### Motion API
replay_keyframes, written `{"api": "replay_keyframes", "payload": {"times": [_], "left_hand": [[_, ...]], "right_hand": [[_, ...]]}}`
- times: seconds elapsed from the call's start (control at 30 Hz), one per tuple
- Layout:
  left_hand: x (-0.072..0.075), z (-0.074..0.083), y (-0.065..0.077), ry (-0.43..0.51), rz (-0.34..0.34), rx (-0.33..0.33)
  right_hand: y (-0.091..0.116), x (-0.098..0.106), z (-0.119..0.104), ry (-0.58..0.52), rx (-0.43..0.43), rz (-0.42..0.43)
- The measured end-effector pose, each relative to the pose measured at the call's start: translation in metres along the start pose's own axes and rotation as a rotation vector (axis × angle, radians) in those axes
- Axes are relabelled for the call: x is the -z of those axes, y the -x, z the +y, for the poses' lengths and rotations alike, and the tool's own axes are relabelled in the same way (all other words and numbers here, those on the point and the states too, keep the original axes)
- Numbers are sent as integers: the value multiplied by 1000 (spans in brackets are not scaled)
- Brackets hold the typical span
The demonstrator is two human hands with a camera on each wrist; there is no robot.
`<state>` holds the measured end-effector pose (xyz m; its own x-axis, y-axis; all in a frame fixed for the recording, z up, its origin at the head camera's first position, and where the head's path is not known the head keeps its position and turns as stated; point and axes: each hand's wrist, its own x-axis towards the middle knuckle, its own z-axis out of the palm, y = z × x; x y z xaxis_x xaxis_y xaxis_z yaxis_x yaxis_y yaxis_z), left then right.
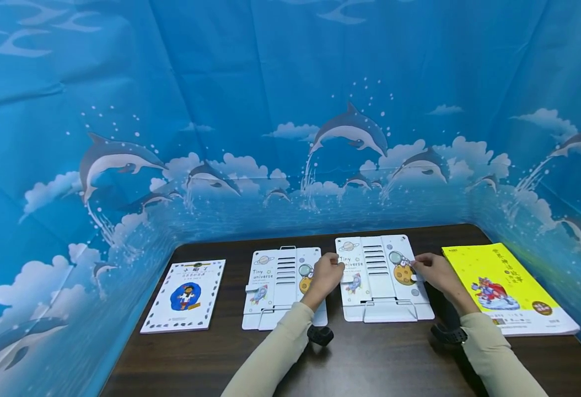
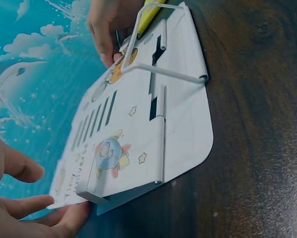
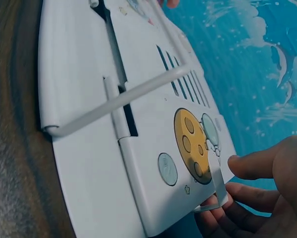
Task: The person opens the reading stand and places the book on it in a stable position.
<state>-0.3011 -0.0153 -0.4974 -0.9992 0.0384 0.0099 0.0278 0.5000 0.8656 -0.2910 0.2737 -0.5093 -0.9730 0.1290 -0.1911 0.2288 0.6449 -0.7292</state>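
Observation:
A white book stand (image 1: 381, 300) printed with planets and "Tiny universe" is on the table between my hands. Its panel is raised at a slant over the base plate, as the left wrist view shows. My left hand (image 1: 328, 274) holds the panel's left edge, some fingers passing behind it. At the opposite edge my right hand (image 1: 436, 270) grips the panel by the side clip (image 3: 217, 181), thumb in front and fingers behind. A wire page holder (image 2: 163, 72) sticks out at the stand's front. Just left stands a second, matching book stand (image 1: 265, 302), partly covered by my left forearm.
A white book (image 1: 185, 298) with a blue round picture lies at the table's left. At the right is a yellow book (image 1: 504, 275), close to my right forearm. The dark table (image 1: 370, 358) backs onto a blue dolphin-print curtain (image 1: 290, 66).

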Motion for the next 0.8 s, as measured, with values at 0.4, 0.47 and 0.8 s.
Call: {"api": "replay_keyframes", "payload": {"times": [0.4,0.47,0.8], "left_hand": [[9,4,-4,147,54,-65],[11,6,-5,162,64,-98],[19,16,-3,198,103,-176]], "right_hand": [[11,8,-14,-48,90,150],[13,9,-17,-59,118,175],[28,22,-36,-161,216,275]]}}
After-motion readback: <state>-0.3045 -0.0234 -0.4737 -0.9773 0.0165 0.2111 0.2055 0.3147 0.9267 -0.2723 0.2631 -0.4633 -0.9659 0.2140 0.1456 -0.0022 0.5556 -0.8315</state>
